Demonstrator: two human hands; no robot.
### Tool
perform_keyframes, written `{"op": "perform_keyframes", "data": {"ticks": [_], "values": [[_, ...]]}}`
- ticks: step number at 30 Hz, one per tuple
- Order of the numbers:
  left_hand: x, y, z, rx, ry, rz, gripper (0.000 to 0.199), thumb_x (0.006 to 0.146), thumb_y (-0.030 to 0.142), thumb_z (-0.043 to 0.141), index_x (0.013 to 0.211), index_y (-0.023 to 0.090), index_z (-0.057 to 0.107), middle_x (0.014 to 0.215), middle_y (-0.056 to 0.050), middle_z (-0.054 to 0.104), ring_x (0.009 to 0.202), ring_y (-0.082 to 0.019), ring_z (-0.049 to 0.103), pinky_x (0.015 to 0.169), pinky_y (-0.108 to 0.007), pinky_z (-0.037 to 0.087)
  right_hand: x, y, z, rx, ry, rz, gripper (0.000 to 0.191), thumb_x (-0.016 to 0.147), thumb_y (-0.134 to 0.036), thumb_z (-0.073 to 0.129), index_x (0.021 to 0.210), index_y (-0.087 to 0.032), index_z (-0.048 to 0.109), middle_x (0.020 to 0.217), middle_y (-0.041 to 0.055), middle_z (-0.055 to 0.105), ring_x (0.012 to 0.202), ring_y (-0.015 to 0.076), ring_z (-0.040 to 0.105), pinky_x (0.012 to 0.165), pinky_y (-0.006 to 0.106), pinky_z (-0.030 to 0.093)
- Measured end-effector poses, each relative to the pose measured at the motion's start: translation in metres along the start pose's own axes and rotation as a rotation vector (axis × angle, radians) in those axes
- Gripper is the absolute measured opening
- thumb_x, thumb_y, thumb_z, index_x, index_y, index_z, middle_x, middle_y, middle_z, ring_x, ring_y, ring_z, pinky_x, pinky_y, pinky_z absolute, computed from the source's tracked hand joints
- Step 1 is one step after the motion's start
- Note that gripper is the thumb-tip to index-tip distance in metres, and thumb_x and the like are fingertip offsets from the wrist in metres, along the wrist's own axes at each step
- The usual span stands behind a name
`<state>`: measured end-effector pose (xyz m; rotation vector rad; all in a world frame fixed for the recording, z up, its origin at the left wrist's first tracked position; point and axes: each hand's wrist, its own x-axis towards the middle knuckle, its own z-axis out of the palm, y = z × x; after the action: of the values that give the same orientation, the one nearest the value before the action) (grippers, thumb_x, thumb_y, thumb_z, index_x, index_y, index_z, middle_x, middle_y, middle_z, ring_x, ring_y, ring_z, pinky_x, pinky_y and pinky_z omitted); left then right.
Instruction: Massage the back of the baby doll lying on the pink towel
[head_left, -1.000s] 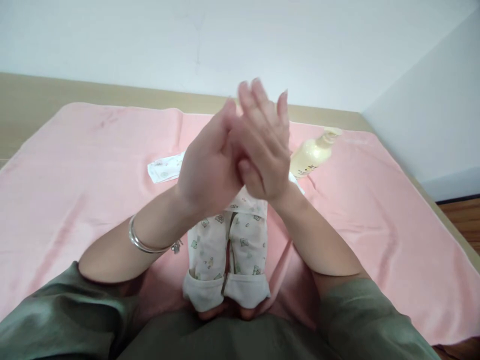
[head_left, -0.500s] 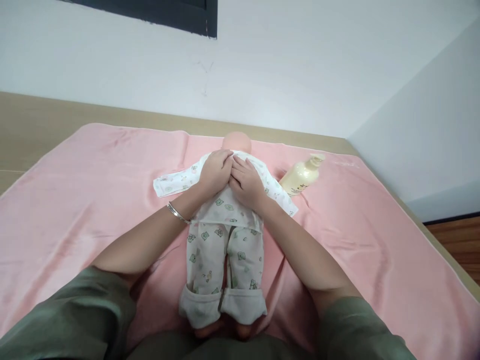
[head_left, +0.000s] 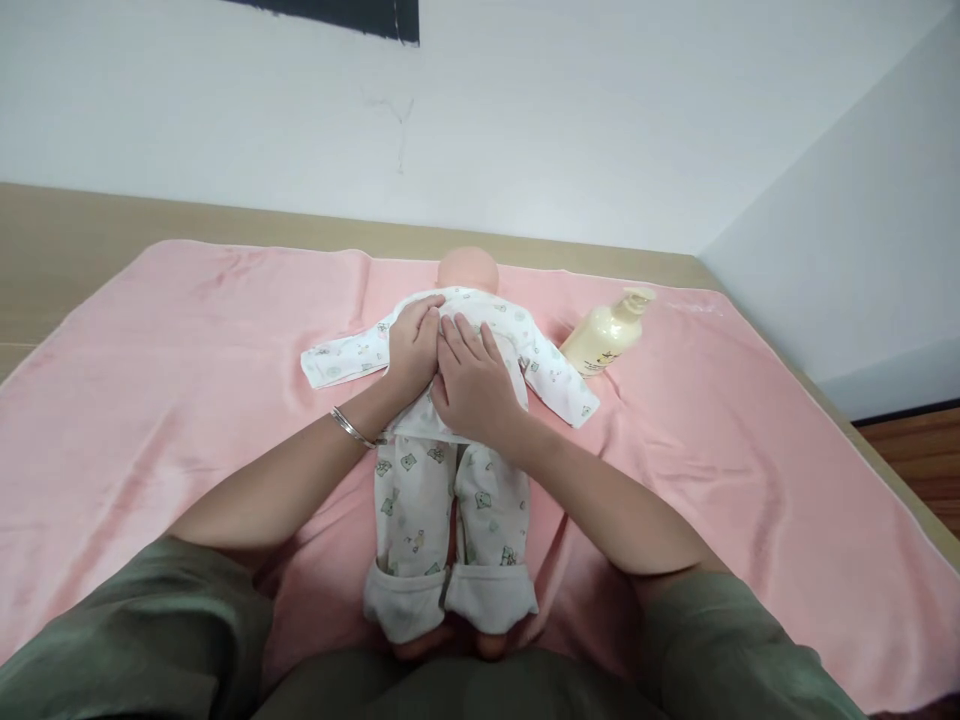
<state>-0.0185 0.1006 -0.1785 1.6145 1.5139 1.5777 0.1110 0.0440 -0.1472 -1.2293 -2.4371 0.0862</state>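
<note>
A baby doll (head_left: 420, 500) in white printed clothes lies face down, its bald head at the far end and its feet near my lap. On the left of its upper back rests my left hand (head_left: 414, 345), a silver bangle on that wrist. My right hand (head_left: 476, 380) lies flat beside it on the middle of the back, fingers spread and pointing away from me. Both hands touch each other near the thumbs and grasp nothing.
A cream pump bottle (head_left: 606, 338) leans at the doll's right, by the sleeve. Under everything spreads a pink cloth (head_left: 187, 400) on a wooden surface (head_left: 67, 230). A white wall (head_left: 540, 130) stands behind.
My right hand has slid down the doll's back toward me and slightly left. My left hand has shifted a little left. The camera view has moved slightly.
</note>
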Motion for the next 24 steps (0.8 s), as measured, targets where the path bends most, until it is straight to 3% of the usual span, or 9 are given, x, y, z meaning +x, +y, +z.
{"op": "perform_keyframes", "data": {"ticks": [3,5,7,9,12,16,18,22,24], "values": [[0.001,0.001,-0.001,0.011,-0.002,-0.001,0.041,0.096,0.036,0.042,0.113,0.017,0.074,0.124,-0.010,0.077,0.121,-0.024,0.069,0.114,-0.042,0.052,0.015,0.030,-0.006,0.084,-0.126,-0.099,0.060,0.099,-0.029,0.047,0.157,-0.015,0.049,0.167,0.0092,0.042,0.164,0.0311,0.027,0.138,0.062,0.013],[0.001,0.002,-0.001,0.046,-0.005,0.016,0.038,0.096,0.033,0.043,0.112,0.017,0.074,0.124,-0.010,0.077,0.120,-0.024,0.069,0.113,-0.041,0.052,0.027,0.056,-0.009,0.117,-0.137,-0.002,0.060,0.102,-0.037,0.044,0.159,-0.018,0.045,0.171,0.0089,0.033,0.165,0.0334,0.022,0.135,0.066,0.014],[0.002,0.004,-0.001,0.073,-0.006,0.025,0.037,0.095,0.031,0.045,0.113,0.017,0.074,0.125,-0.010,0.077,0.121,-0.024,0.068,0.113,-0.041,0.052,0.034,0.072,-0.011,0.124,-0.104,0.159,0.066,0.104,-0.043,0.042,0.163,-0.013,0.037,0.173,0.0136,0.027,0.165,0.0345,0.022,0.135,0.064,0.018],[0.002,0.005,-0.001,0.087,-0.009,0.015,0.036,0.095,0.030,0.045,0.113,0.018,0.073,0.126,-0.009,0.077,0.122,-0.024,0.068,0.113,-0.041,0.052,0.035,0.072,-0.012,0.094,-0.076,0.306,0.071,0.105,-0.045,0.040,0.163,-0.004,0.032,0.172,0.0198,0.028,0.163,0.0360,0.025,0.136,0.061,0.019],[0.002,0.005,0.000,0.088,-0.001,-0.005,0.033,0.095,0.029,0.046,0.112,0.021,0.073,0.126,-0.007,0.077,0.122,-0.023,0.067,0.114,-0.040,0.052,0.023,0.042,-0.011,0.008,-0.056,0.416,0.070,0.106,-0.037,0.037,0.161,0.006,0.032,0.169,0.0277,0.030,0.162,0.0404,0.026,0.136,0.060,0.020],[0.002,0.003,0.000,0.066,0.006,-0.030,0.034,0.094,0.028,0.046,0.110,0.018,0.074,0.125,-0.009,0.077,0.122,-0.024,0.067,0.116,-0.040,0.051,0.001,-0.008,-0.004,-0.032,-0.046,0.220,0.066,0.102,-0.026,0.040,0.161,0.004,0.034,0.171,0.0246,0.025,0.165,0.0393,0.019,0.137,0.060,0.018],[0.002,0.003,-0.001,0.054,0.007,-0.053,0.035,0.096,0.028,0.043,0.109,0.018,0.074,0.124,-0.009,0.077,0.122,-0.024,0.068,0.117,-0.040,0.050,-0.001,-0.015,-0.003,-0.025,-0.056,0.104,0.065,0.100,-0.023,0.042,0.161,0.001,0.036,0.172,0.0204,0.026,0.165,0.0351,0.019,0.139,0.058,0.013],[0.003,0.003,-0.001,0.058,0.008,-0.048,0.035,0.096,0.026,0.042,0.108,0.018,0.074,0.122,-0.009,0.077,0.121,-0.022,0.068,0.115,-0.036,0.050,0.017,0.021,-0.009,0.068,-0.173,-0.012,0.064,0.100,-0.033,0.048,0.160,-0.011,0.042,0.172,0.0105,0.032,0.166,0.0300,0.021,0.140,0.059,0.008],[0.004,0.003,0.000,0.061,-0.001,-0.027,0.035,0.096,0.025,0.043,0.109,0.017,0.074,0.123,-0.009,0.077,0.121,-0.022,0.068,0.114,-0.036,0.050,0.029,0.048,-0.013,0.111,-0.183,0.053,0.064,0.102,-0.039,0.045,0.162,-0.017,0.039,0.174,0.0080,0.027,0.167,0.0306,0.017,0.138,0.063,0.007]]}}
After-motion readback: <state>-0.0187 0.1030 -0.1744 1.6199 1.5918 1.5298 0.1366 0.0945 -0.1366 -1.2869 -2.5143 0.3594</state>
